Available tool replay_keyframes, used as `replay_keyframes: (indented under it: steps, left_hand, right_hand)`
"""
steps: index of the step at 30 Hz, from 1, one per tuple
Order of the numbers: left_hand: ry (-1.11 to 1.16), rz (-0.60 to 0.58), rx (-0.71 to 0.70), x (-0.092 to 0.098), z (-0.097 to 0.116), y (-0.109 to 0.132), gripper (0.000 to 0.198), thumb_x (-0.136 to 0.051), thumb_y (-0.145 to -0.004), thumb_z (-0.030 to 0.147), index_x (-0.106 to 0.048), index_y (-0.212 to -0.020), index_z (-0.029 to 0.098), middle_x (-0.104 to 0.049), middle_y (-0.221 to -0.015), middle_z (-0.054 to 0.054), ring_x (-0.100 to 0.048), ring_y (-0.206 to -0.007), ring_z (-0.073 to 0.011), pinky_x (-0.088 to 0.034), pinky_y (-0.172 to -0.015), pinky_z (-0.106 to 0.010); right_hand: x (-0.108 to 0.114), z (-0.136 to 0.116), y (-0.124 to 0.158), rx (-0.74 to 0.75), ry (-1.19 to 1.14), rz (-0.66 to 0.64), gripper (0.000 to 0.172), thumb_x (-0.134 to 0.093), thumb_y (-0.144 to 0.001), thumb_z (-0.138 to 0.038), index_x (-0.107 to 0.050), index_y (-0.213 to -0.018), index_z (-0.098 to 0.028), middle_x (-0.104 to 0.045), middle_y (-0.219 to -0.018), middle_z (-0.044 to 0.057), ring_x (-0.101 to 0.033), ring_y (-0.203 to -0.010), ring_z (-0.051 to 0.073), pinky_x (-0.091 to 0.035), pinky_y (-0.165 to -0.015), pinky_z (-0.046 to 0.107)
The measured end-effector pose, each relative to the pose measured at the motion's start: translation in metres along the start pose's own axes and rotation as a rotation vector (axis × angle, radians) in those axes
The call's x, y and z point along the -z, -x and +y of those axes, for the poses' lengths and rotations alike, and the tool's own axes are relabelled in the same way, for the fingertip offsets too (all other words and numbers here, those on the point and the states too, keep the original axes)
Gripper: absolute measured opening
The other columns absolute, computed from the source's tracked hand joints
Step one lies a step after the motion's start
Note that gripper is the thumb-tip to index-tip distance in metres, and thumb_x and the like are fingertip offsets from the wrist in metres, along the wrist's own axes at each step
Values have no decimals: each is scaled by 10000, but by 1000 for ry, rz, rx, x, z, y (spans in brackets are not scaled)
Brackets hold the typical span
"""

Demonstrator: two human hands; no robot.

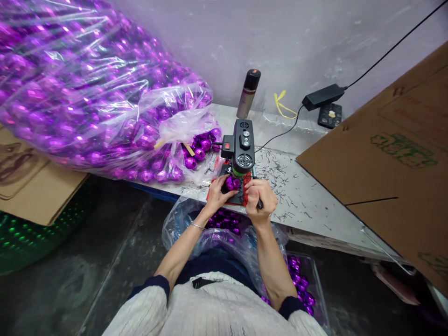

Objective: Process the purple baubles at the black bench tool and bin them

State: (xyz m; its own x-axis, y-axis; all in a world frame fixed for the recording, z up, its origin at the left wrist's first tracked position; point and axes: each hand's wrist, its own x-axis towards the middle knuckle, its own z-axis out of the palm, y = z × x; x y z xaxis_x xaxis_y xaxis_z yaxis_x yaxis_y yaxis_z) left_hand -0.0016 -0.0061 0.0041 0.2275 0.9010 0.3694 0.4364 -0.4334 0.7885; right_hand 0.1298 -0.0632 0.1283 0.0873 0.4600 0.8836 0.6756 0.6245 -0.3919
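Observation:
My left hand [220, 195] is closed around a shiny purple faceted ball [232, 183], thumb and fingers at its sides. The ball sits under the head of a small black bench press machine [244, 144] with round vents and a red switch. My right hand [260, 198] wraps round the black-ended lever [259, 204] on the machine's right side. Beneath the machine lies a red and black base [247, 179]. Whether the head touches the ball is hard to make out.
A large clear bag of purple balls [105, 102] fills the left. Black scraps litter the white table [294, 186]. Behind the machine stands a spray can [248, 93]; a power adapter [324, 96] lies right. A cardboard box [392, 154] flanks the right. Below are purple balls in a bag [224, 221].

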Motion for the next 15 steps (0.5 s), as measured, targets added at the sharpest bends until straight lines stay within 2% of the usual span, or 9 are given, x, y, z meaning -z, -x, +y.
replay_keyframes:
  steps: [7,15]
  left_hand:
    - [15,11,-42,-4,-8,3,653,-749,-855,493,-546,-1403,204,-651,-1347,-144,-610,-1266,-300,-469,-1081,-473]
    - [15,10,-30,-3,-5,4,643,-736,-857,525,-554,-1385,205,-658,-1335,-142,-619,-1253,-300,-484,-1065,-473]
  right_hand:
    - [-6,4,14,-19,26,5,247,-429,-955,-124,-485,-738,-229,-565,-675,-1,-539,-617,127,-420,-578,277]
    - [-20,24,46,-16,24,69,297,-370,-1011,-264,-429,-720,-241,-548,-675,3,-490,-578,128,-410,-582,304]
